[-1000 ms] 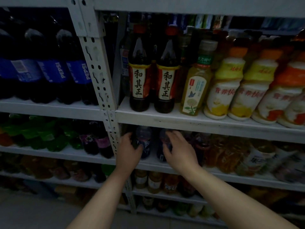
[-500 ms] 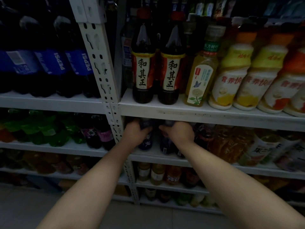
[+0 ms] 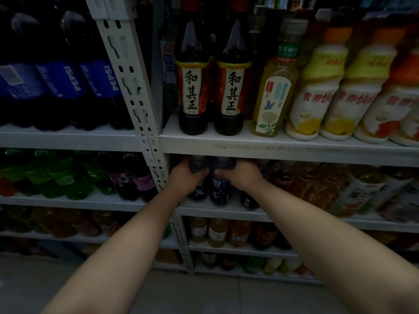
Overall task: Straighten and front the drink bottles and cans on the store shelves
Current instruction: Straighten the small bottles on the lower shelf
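Note:
Two dark blue drink bottles stand side by side at the left end of the second shelf (image 3: 283, 217). My left hand (image 3: 187, 179) is wrapped around the upper part of the left blue bottle (image 3: 199, 191). My right hand (image 3: 241, 175) grips the upper part of the right blue bottle (image 3: 220, 191). The caps and necks sit in shadow just under the shelf above. Both forearms reach in from the bottom of the view.
A white perforated upright (image 3: 136, 103) stands just left of my hands. The shelf above (image 3: 294, 148) holds two dark tea bottles (image 3: 213, 87), a yellow tea bottle (image 3: 274, 94) and white-yellow milk drinks (image 3: 317, 91). Pepsi bottles (image 3: 68, 87) fill the left bay, green soda bottles (image 3: 56, 175) below.
Both hands have reached deeper into the second shelf and closed around the two blue bottles. My view has moved closer and lower.

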